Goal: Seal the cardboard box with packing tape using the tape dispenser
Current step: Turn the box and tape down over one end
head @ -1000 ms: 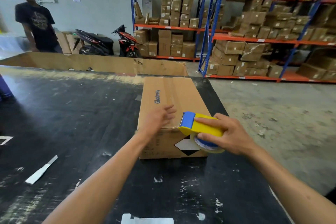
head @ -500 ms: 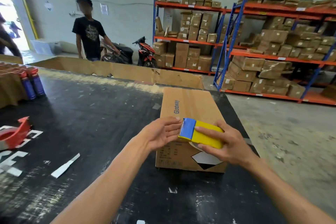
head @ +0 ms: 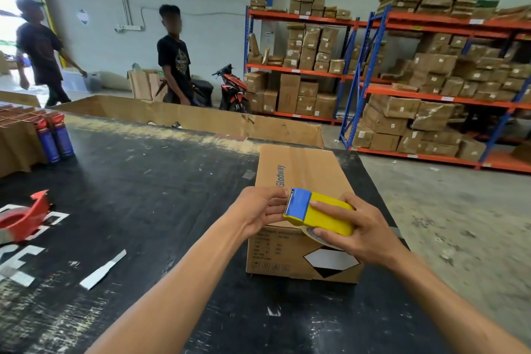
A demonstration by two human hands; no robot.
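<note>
Over a scuffed black surface [head: 149, 195], a person's right hand [head: 359, 234] is gripping a yellow-and-blue tape dispenser [head: 321, 214] above the near end of a closed cardboard box [head: 301, 178], while the left hand [head: 258, 214], fingers curled, is pinching at the dispenser's toothed blue end (the tape itself is too thin to make out). Farther left, a red tape dispenser [head: 26, 217] is lying on the surface. Beyond, two people are passing a parked motorbike [head: 232, 92] beside carton-laden shelves [head: 448, 95].
</note>
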